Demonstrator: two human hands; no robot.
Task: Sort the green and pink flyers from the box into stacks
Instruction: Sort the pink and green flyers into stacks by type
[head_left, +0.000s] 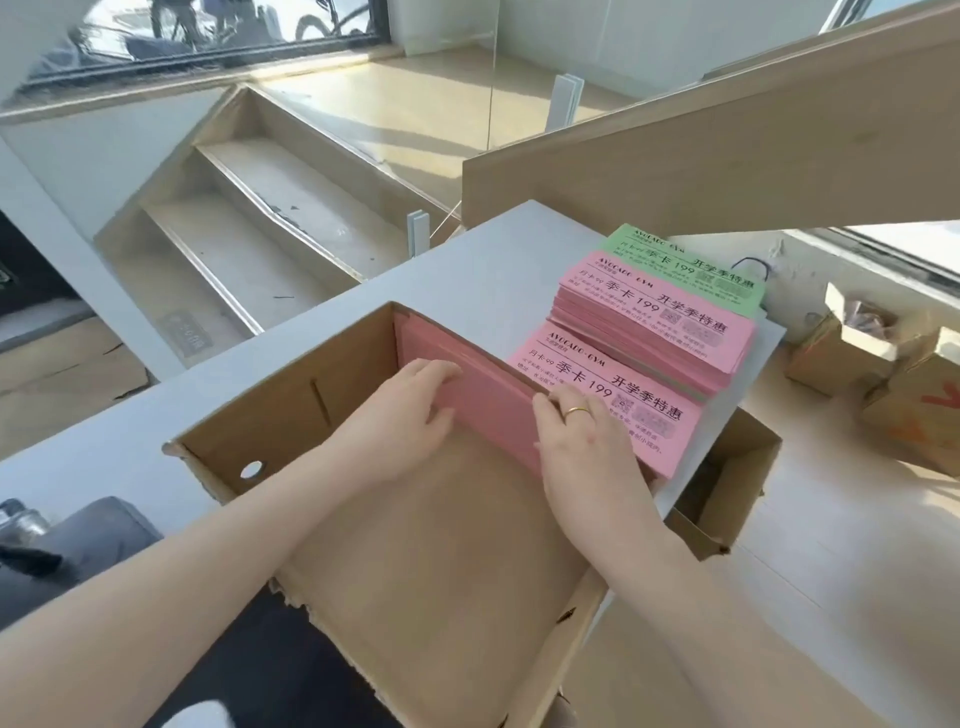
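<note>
Open cardboard box (415, 545) sits on the grey table (467, 270), floor of the box mostly bare. One bundle of pink flyers (483, 389) is left inside, standing on edge against the far right wall.

Left hand (410, 410): fingers fairly straight, laid flat against the bundle's near face, likely bracing it so the sheets stay together. Right hand (582, 441), ring on one finger: fingers curl over the bundle's top edge from the wall side, gripping it. Both hands bracket the bundle, a hold that suits lifting it out whole.

Outside the box, just right of it on the table: a low pink stack (623, 415) nearest, a taller pink stack (660, 332) behind it, and a green stack (691, 270) furthest back, partly covered. Colours kept in separate stacks.

Judgement: box nearly emptied; this bundle probably belongs with the pinks.
</note>
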